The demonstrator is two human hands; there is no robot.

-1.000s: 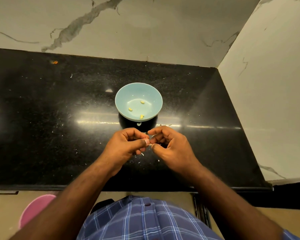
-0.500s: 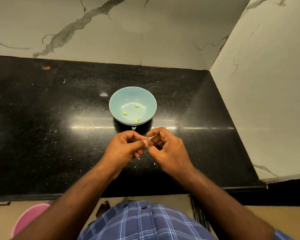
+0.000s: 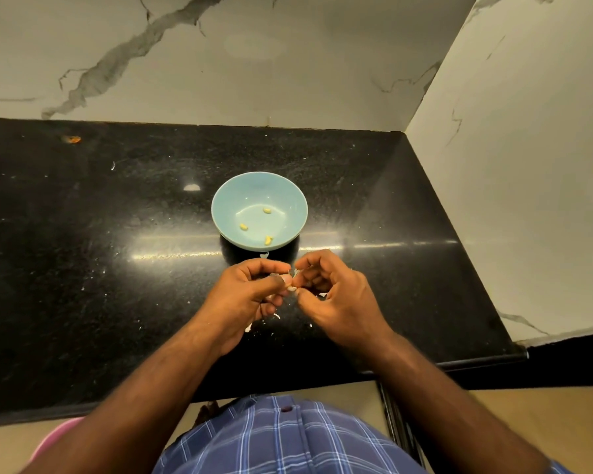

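- Both hands pinch one small pale piece (image 3: 289,283) between them, fingertips nearly meeting.
- The left hand (image 3: 243,295) has its fingers curled in, with the thumb laid across the piece.
- The right hand (image 3: 336,299) nips the piece's other side between thumb and forefinger, its other fingers curled loosely beneath.
- The piece is mostly hidden by the fingertips and is too small to identify.
- It is held above the black countertop (image 3: 117,268), just in front of a light blue bowl (image 3: 220,213) and apart from it.
- The bowl stands upright near the middle of the countertop. Three small yellow bits lie inside, apart from one another: one towards the back (image 3: 266,210), one on the left (image 3: 243,226), one near the front rim (image 3: 268,239).
- Thin white flakes (image 3: 276,316) lie scattered on the countertop under and around the hands.
- A small orange speck (image 3: 72,139) sits far off at the back left.
- Grey-veined marble wall (image 3: 254,63) runs behind and along the right side.
- A blue checked shirt (image 3: 281,439) shows at the bottom edge, and a pink round object (image 3: 59,436) sits below the counter on the left.
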